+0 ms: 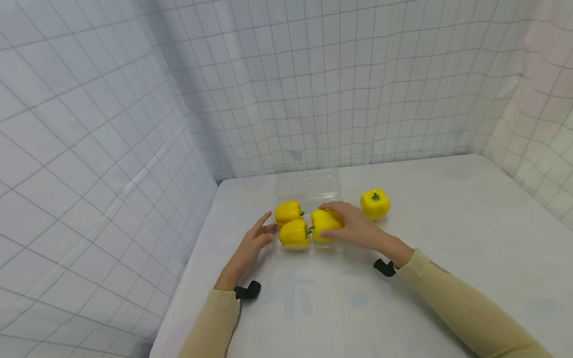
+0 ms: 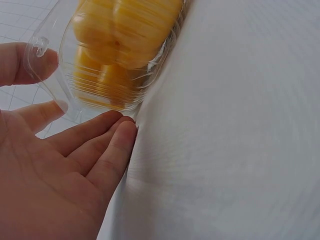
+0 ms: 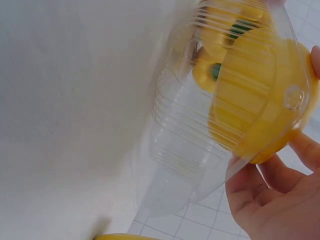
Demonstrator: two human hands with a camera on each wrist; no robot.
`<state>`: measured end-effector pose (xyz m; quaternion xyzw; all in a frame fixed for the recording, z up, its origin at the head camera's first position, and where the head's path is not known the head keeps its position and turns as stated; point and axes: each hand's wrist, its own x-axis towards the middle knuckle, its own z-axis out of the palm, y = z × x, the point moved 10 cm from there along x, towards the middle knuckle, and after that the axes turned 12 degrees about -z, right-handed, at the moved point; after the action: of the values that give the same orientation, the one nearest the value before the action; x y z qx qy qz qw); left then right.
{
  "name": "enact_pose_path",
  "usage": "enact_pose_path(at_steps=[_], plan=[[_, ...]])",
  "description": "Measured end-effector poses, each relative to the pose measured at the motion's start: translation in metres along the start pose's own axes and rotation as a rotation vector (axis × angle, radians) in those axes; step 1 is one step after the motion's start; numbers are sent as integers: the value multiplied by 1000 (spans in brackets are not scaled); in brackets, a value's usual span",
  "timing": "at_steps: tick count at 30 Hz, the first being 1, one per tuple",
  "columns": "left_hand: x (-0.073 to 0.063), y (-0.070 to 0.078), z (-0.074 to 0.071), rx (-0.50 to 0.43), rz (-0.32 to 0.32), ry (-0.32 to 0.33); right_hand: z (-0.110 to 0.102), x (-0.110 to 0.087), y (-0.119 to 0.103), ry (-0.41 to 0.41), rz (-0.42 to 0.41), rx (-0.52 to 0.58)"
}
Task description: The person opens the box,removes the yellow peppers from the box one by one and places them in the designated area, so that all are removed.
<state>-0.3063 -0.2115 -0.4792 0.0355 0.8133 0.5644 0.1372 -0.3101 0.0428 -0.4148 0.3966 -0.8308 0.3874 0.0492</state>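
Observation:
My right hand grips a yellow bell pepper at the right end of a clear plastic clamshell container. In the right wrist view this pepper shows partly through the clear wall, its lower side within the container. Two more yellow peppers lie in the left part, the far pepper and the near pepper, with green stems pointing right. My left hand touches the container's left rim, its fingers extended and spread along it.
Another yellow bell pepper stands on the white-covered table, right of the container. The clear lid lies folded back behind the container. Grid-patterned curtains hang at the back and both sides.

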Motion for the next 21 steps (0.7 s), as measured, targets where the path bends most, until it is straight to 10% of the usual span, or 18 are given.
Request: enact_pose_path(at_steps=[21], plan=[[-1,2,1,0,-38,-8,-29,-5,-24,32,-56,-77]])
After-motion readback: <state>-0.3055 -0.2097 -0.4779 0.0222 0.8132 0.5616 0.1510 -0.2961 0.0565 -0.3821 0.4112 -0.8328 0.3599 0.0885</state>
